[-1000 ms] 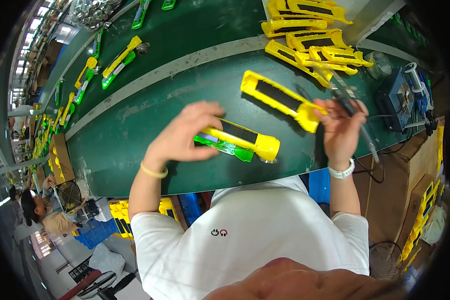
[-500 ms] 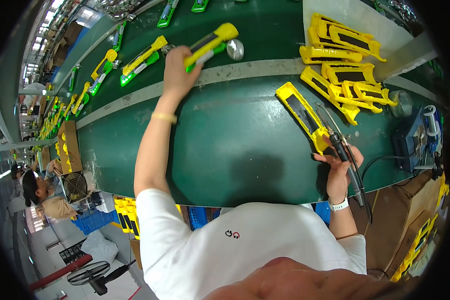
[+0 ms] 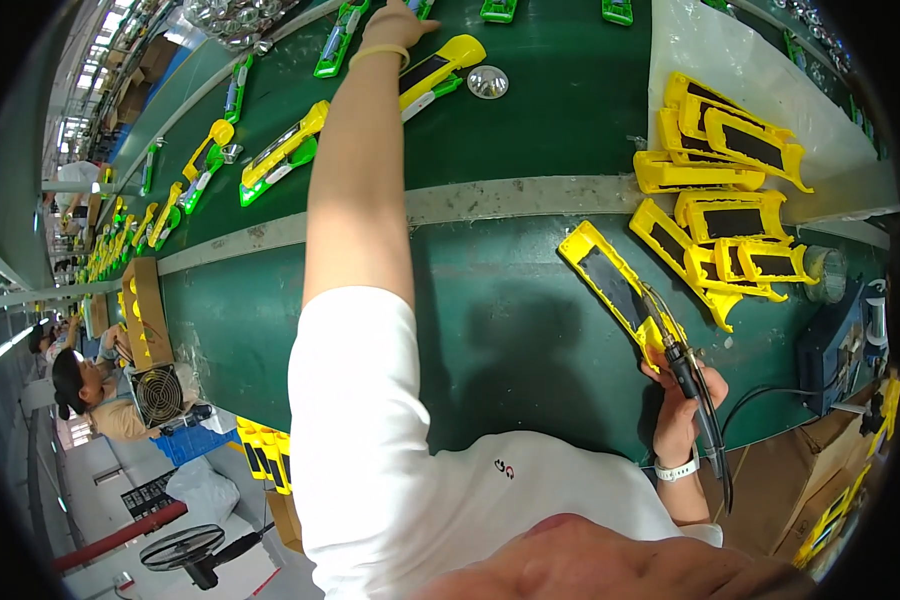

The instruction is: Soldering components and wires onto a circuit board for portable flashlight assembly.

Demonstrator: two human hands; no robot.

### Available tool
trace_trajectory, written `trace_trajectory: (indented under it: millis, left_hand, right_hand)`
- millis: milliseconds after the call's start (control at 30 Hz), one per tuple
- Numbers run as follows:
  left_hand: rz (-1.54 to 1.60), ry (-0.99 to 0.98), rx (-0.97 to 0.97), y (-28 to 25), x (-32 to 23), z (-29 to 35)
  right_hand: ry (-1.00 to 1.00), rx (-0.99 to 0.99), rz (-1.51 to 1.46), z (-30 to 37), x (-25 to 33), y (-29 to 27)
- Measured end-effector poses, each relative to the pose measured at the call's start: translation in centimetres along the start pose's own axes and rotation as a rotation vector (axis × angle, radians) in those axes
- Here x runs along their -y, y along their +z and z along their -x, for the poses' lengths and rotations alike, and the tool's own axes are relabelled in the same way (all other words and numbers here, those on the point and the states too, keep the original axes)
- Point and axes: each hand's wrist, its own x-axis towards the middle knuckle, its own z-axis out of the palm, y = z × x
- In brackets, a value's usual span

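Note:
My left hand reaches to the far edge of view, beside a green casing; one digit sticks out to the side, and the other fingertips are partly cut off. In my right hand is a soldering iron with a black handle, its metal tip pointing away from me. The same hand's fingers touch the near end of a yellow casing with a dark panel, lying slanted on the bench. Beyond my left forearm, a yellow casing rests against a green part, near a silver reflector cup.
Several yellow casings are piled at right, near a glass jar and a blue soldering station. A pale metal strip crosses the green bench. Yellow-and-green pairs line the left. A person sits far left.
My left hand has let go of the yellow-and-green pair beside the reflector cup and moved farther away, to another green casing. My right hand still holds the soldering iron.

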Motion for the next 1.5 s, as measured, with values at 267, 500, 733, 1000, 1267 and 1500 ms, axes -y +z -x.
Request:
trace_trajectory:
  millis: [267,500,733,1000,1267,1500]
  left_hand:
    - [0.281,0.180,-0.145,-1.9,-1.8,12.2]
    - [0.433,0.730,0.331,1.1,-7.6,36.1]
    - [0.182,0.681,-0.111,2.5,-7.7,40.9]
    - [0.535,0.769,-0.044,4.6,-11.7,41.4]
    - [0.431,0.516,0.068,3.5,-13.3,41.7]
    - [0.388,0.490,0.094,3.1,-13.5,41.6]
  right_hand:
    - [0.010,0.102,-0.029,0.0,0.1,-0.3]
    - [0.234,0.263,-0.218,-1.5,1.3,0.7]
    - [-0.104,0.031,-0.097,-1.2,1.6,1.4]
    - [-0.006,-0.031,-0.343,2.6,2.5,1.1]
    - [0.056,0.083,-0.100,3.0,2.4,1.5]
    - [0.092,0.139,-0.083,3.0,2.0,1.5]
